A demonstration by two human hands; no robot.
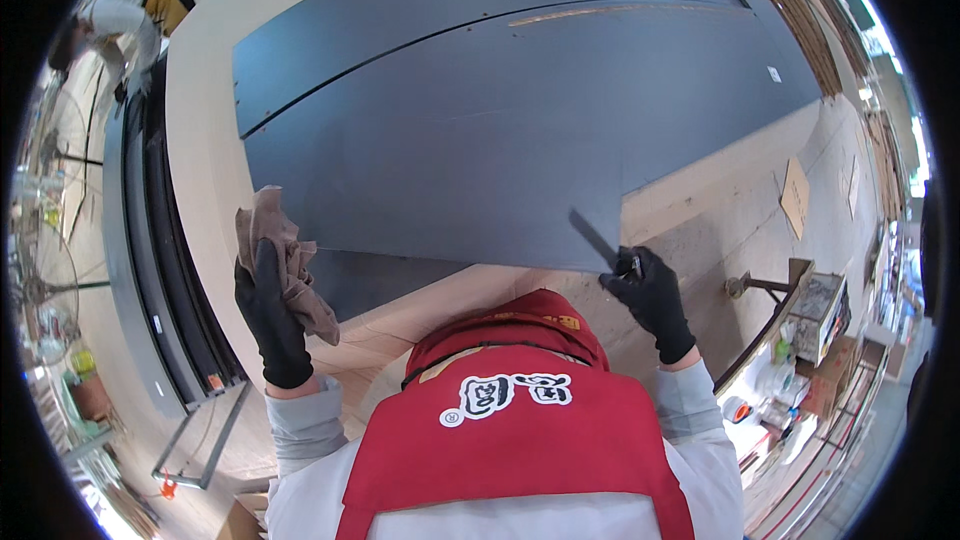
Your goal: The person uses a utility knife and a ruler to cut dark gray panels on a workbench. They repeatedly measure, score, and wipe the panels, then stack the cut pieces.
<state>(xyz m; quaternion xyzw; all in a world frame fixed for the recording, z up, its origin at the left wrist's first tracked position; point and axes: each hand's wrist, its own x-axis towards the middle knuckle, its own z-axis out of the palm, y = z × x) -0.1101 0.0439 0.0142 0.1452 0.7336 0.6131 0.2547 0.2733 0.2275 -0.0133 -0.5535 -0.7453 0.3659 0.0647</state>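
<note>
dark panel (480, 140) — rag (285, 260) (left hand (270, 315))

Two gloved hands up: the left hand (268, 315) at eight o'clock, the right hand (650, 295) at four o'clock. One brown rag (285, 255) in the left, one thin dark blade (596, 240) in the right. Two big dark panels (480, 140) lying overlapped across the middle, on one pale workbench (205, 140). One red vest (520, 430) at six o'clock. One other person (125, 15) at ten o'clock. One metal stand (765, 285) at three o'clock
</note>
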